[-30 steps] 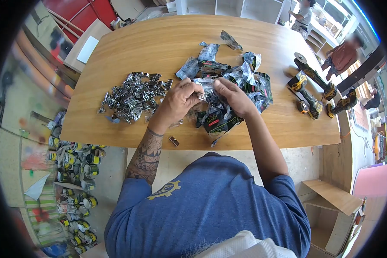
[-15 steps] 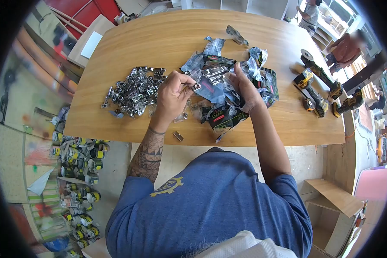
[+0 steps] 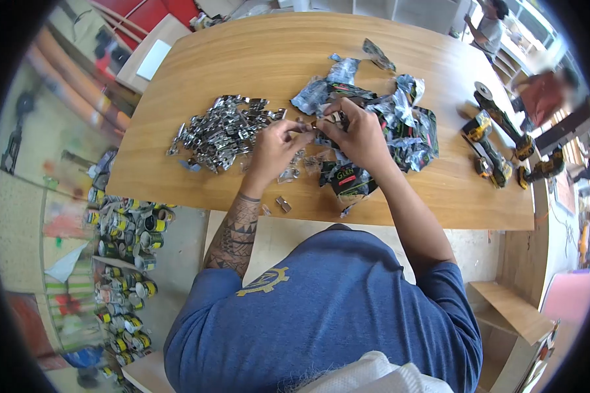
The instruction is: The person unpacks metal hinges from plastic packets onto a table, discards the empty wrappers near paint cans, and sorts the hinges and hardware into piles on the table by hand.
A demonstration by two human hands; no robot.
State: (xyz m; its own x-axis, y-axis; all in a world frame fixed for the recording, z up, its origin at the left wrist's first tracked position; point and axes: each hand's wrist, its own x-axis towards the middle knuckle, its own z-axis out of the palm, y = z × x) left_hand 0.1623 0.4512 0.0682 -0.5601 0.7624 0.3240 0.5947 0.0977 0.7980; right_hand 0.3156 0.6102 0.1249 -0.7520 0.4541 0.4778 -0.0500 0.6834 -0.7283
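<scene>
Fingers closed, my left hand [image 3: 276, 147] pinches one end of a small metal piece [image 3: 313, 125] above the wooden table [image 3: 255, 56]. My right hand [image 3: 358, 131] meets it from the right, thumb and forefinger closed at the other end of that piece. A heap of shiny metal hinge-like parts [image 3: 226, 131] lies left of my left hand. Under and beyond my right hand spreads a pile of crumpled plastic wrappers [image 3: 406, 124]. One loose metal part [image 3: 283, 204] rests near the table's front edge, and small clear bags [image 3: 290, 171] lie just right of my left wrist.
Cordless power tools [image 3: 488, 147] lie at the table's right side. Two people [image 3: 545, 98] are beyond the right edge, apart from my hands. Many paint cans [image 3: 128, 242] stand on the floor at left. A white sheet [image 3: 153, 60] lies on a board at back left.
My right hand has gone from spread fingers over the wrappers to a pinch beside my left hand. The two hands now meet at the small metal piece. The view has shifted slightly.
</scene>
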